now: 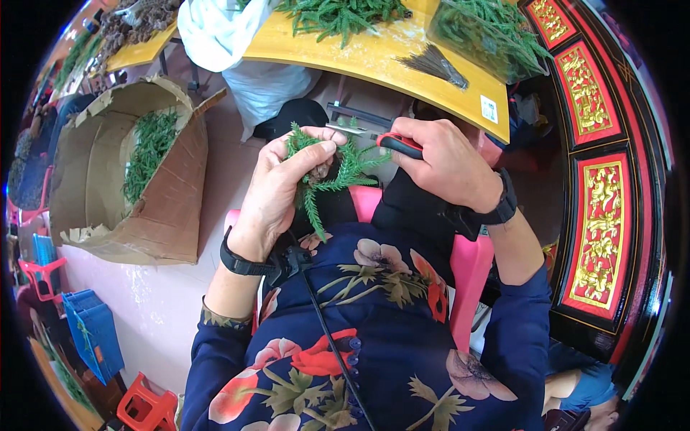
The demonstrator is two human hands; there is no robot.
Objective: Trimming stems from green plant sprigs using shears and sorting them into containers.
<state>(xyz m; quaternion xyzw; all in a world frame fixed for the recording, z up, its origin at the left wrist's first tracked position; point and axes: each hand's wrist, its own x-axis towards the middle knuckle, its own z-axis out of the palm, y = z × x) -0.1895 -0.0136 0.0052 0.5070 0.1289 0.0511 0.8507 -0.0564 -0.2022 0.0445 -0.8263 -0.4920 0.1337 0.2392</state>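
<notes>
In front of my lap, my left hand (291,169) pinches a bunch of green artificial pine sprigs (345,169) between thumb and fingers. A brown clump that looks like a pine cone (321,171) sits at its middle, partly hidden by my thumb. My right hand (449,161) is closed round a pair of long-nose pliers (402,146) with red and black handles. Their slim metal jaws point left, beside the upper sprigs and close to my left fingertips. Whether the jaws grip anything is too small to tell.
Ahead stands a yellow table (374,61) with green sprigs (345,18), a clear bin (489,43) of greenery and a bundle of dark stems (435,66). An open cardboard box (176,208) with sprigs is at left, near a blue crate (93,334). Carved red-and-gold panels (600,233) stand right.
</notes>
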